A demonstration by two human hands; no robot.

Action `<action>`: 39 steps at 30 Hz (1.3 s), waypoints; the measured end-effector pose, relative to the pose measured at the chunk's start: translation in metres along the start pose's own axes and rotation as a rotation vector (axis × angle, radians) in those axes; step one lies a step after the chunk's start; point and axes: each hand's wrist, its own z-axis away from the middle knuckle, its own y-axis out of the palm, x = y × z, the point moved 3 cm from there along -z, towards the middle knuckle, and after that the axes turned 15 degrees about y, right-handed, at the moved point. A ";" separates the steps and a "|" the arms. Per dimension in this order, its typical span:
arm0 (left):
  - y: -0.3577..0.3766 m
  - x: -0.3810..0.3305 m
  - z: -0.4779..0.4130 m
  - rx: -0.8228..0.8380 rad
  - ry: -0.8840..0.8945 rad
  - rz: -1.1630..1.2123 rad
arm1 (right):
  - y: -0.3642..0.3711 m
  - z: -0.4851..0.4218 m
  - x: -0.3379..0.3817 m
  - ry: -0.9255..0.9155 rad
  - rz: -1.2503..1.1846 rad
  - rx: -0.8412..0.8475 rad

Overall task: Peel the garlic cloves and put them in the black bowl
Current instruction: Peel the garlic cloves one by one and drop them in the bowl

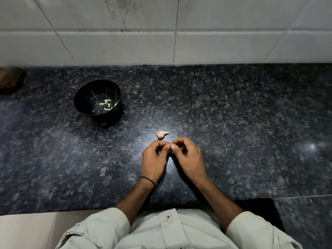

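Nearest the camera, the person's pale shirt [172, 230] fills the lower edge, its sleeves rolled back from both forearms, which reach forward over the front edge of a dark speckled stone counter [242, 123]. A thin black band [148, 180] circles the left wrist. The left hand [154, 159] and the right hand [188, 157] are drawn together just above the counter, knuckles up, with all fingers curled inward and the thumb tips meeting in the middle. They seem to be pinching something small between them, but it is hidden by the fingers, so I cannot tell what, if anything, is gripped. Just beyond the fingertips, and apart from them, a small garlic piece [162, 134] with papery skin and a short stem lies on the counter in a patch of reflected light. Farther back and to the left, well apart from the hands, the black bowl [84, 97] sits upright on the counter, with several pale peeled cloves [107, 104] lying in its bottom. At the far left edge, a blurred brown object [10, 79] rests against the white tiled wall [215, 33] that rises behind the counter.
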 end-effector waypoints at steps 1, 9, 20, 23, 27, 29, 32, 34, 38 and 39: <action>0.000 0.000 0.000 -0.001 -0.001 -0.006 | 0.001 -0.001 -0.001 0.017 -0.023 0.016; 0.002 -0.002 0.001 0.003 0.007 0.031 | 0.003 -0.004 -0.001 0.179 -0.236 0.064; 0.000 0.002 0.001 0.021 0.132 -0.216 | 0.005 0.002 0.002 0.182 -0.198 -0.045; 0.000 -0.001 0.002 0.030 0.182 -0.251 | 0.005 0.003 0.002 0.169 -0.209 -0.027; 0.001 0.001 0.002 0.048 0.230 -0.276 | 0.005 0.005 0.002 0.152 -0.184 -0.034; 0.002 0.003 0.003 0.054 0.239 -0.280 | 0.005 0.005 0.001 0.145 -0.143 -0.057; 0.002 0.003 0.004 0.049 0.242 -0.277 | 0.007 0.005 0.002 0.139 -0.114 -0.076; 0.002 0.002 0.004 0.046 0.233 -0.264 | 0.006 0.003 0.000 0.157 -0.146 -0.071; 0.001 0.004 0.004 0.028 0.218 -0.235 | 0.005 0.001 -0.003 0.171 -0.208 -0.044; 0.002 0.005 0.003 0.028 0.213 -0.230 | 0.005 0.001 -0.004 0.169 -0.217 -0.032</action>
